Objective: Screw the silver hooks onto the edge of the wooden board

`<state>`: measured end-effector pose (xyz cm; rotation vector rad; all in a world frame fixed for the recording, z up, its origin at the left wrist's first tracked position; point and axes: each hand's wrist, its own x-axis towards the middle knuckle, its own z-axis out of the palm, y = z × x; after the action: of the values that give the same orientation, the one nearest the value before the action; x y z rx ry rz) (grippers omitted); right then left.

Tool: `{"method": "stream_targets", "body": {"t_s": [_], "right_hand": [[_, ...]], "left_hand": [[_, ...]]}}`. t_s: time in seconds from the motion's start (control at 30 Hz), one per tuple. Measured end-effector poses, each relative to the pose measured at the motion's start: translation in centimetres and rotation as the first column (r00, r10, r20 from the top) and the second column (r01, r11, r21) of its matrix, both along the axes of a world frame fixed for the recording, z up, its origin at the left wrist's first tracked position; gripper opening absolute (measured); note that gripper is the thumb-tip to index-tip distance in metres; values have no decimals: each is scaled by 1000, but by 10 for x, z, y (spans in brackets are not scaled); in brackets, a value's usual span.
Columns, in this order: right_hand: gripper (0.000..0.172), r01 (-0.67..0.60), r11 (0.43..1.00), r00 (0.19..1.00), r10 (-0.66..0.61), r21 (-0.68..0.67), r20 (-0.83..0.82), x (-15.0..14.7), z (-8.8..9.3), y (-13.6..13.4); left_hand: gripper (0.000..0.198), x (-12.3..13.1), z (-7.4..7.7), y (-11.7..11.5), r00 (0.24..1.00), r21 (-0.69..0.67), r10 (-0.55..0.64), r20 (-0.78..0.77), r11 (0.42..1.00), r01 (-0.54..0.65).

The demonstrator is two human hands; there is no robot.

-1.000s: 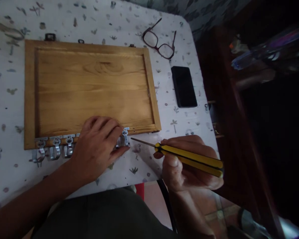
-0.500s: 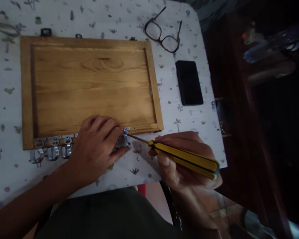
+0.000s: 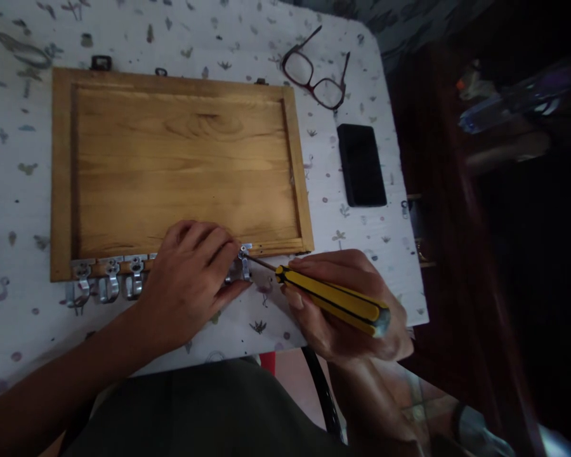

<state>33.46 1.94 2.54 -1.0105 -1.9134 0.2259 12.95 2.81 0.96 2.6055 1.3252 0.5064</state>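
Note:
A shallow wooden frame with a panel (image 3: 185, 158) lies on the table, several shiny metal hooks (image 3: 136, 276) fixed in a row along its near edge. My left hand (image 3: 190, 279) rests over that edge. Its fingers and thumb close around the rightmost metal hook (image 3: 246, 265), partly hiding it. In my right hand (image 3: 352, 304) is a yellow and black screwdriver (image 3: 333, 298), gripped by its handle. The thin shaft points left, its tip at the screw of that same hook.
A patterned tablecloth (image 3: 247, 346) covers the table. Eyeglasses (image 3: 314, 79) and a black phone (image 3: 362, 165) lie to the right of the frame. Pliers-like handles (image 3: 21, 51) show at the far left. Small dark fittings (image 3: 101, 62) sit along the frame's far edge.
The screwdriver handle has shifted slightly left and turned in my right hand, its tip staying at the hook. My left hand keeps its place on the hook. The whole view has shifted a little.

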Motion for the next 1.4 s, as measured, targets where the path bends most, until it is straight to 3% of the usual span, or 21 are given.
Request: {"method": "stream_targets", "body": {"t_s": [0.1, 0.27, 0.43, 0.63, 0.8, 1.2, 1.4], "right_hand": [[31, -32, 999, 999, 32, -11, -6, -3, 6, 3], [34, -160, 977, 986, 166, -139, 33, -2, 18, -2], [36, -222, 960, 974, 227, -172, 9, 3, 20, 1], [28, -177, 963, 979, 152, -203, -136, 6, 12, 6], [23, -88, 973, 993, 69, -215, -94, 3, 7, 3], [26, -52, 998, 998, 51, 27, 33, -7, 1, 4], [36, 126, 991, 992, -127, 49, 7, -26, 0, -10]], "left_hand": [[24, 0, 1, 0, 1000, 1, -2, -2, 1000, 2], [21, 0, 1, 0, 1000, -7, -1, -6, 1000, 1], [25, -2, -2, -1, 1000, 12, -8, -17, 1000, 8], [28, -1, -2, -1, 1000, 22, -4, -24, 1000, 4], [26, -1, 0, -1, 1000, 26, -5, -23, 1000, 6], [25, -1, -3, -2, 1000, 43, 1, -1, 999, -1], [18, -2, -3, -2, 999, 22, -14, 44, 1000, 13]]}}
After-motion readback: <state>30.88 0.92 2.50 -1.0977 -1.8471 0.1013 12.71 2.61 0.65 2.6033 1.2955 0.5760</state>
